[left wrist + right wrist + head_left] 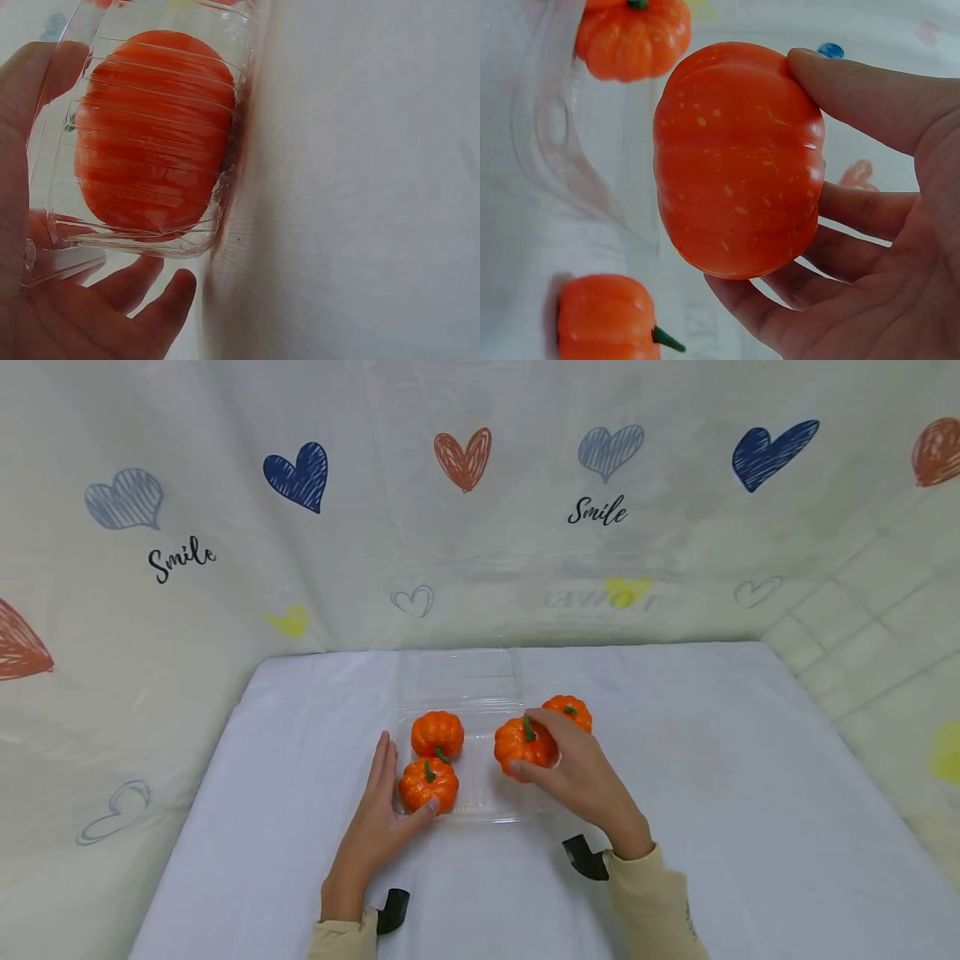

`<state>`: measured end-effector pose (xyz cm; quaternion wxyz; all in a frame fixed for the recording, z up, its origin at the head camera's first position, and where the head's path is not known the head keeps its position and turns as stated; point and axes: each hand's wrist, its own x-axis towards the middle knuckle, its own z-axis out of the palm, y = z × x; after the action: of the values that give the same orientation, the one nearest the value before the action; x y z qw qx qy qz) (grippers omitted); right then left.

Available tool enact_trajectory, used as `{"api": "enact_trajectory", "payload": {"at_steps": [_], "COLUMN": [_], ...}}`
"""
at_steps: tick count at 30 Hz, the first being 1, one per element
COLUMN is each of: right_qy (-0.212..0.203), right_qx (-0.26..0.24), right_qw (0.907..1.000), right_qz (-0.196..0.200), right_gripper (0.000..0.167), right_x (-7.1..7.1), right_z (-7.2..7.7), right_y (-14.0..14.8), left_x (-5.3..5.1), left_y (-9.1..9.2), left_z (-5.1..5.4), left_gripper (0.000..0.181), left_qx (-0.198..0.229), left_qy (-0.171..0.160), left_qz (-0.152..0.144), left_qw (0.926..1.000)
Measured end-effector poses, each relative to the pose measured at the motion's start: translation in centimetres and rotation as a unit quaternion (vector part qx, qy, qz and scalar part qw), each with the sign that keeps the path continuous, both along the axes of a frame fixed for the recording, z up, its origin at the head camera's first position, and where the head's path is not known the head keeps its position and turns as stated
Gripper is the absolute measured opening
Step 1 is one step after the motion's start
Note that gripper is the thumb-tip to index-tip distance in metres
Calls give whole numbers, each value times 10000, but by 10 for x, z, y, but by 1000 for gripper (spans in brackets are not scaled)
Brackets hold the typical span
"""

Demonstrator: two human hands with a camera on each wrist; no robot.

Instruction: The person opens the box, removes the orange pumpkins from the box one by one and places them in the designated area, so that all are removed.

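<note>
Two orange pumpkins, a rear one [437,734] and a front one [429,785], sit in the left part of a clear plastic container [480,802]. My left hand [375,831] spans the container's front left corner, fingers straight along its side, thumb at the front edge; in the left wrist view the hand [97,307] lies beside the clear wall, a pumpkin [154,135] behind it. Above the container's right part, my right hand [588,777] grips a third pumpkin [522,748] between thumb and fingers. The right wrist view shows this pumpkin [739,161] held clear of the others.
Another pumpkin [570,710] lies on the white-covered table [712,777] just right of the container, partly hidden by my right hand; its green stem shows in the right wrist view. The container's clear lid [459,677] lies folded back behind it. A heart-printed curtain [495,552] hangs at the back.
</note>
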<state>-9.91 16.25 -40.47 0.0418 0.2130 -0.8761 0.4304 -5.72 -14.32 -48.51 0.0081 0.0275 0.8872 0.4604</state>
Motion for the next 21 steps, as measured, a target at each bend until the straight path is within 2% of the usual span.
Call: {"api": "enact_trajectory", "payload": {"at_steps": [10, 21], "right_qy": [-78, -544], "right_qx": [-75, 67], "right_qw": [9993, 9976], "right_qz": [-362, -429], "right_gripper": [54, 61], "right_x": [-3, -2], "right_z": [4, 6], "right_y": [25, 46], "left_x": [0, 0], "left_y": [-3, -2], "left_z": [-1, -1], "left_gripper": [115, 116], "left_qx": [44, 44], "left_qy": [30, 12], "left_qz": [-49, -39], "left_qw": [10000, 10000]}}
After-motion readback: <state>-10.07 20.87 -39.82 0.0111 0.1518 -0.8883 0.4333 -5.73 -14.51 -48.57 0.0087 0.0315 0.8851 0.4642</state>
